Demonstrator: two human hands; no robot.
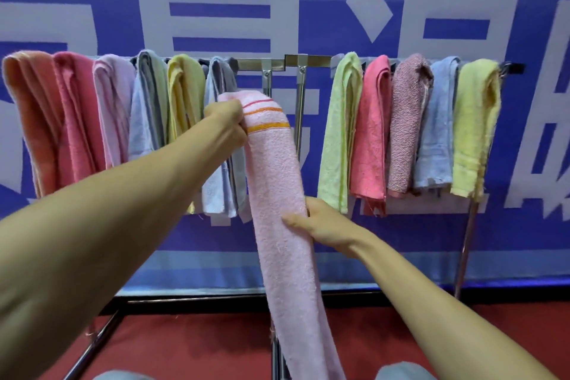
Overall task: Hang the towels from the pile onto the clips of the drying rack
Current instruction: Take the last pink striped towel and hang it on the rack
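A long pale pink towel [277,182] with orange and red stripes near its top hangs folded in front of the drying rack [256,64]. My left hand [228,123] grips its upper end just below the rack's bar, beside a grey-blue hung towel [220,139]. Lower down, my right hand [320,225] holds the pink towel's middle, thumb in front and fingers behind. The bare stretch of bar with two metal clips [266,72] lies right above the pink towel. The towel pile is out of view.
Several towels hang left of the gap, from orange [27,120] to grey-blue, and several more hang to the right, from light green [339,133] to yellow [475,129]. A blue banner wall [308,9] stands behind. The rack's steel legs [464,250] rest on red floor.
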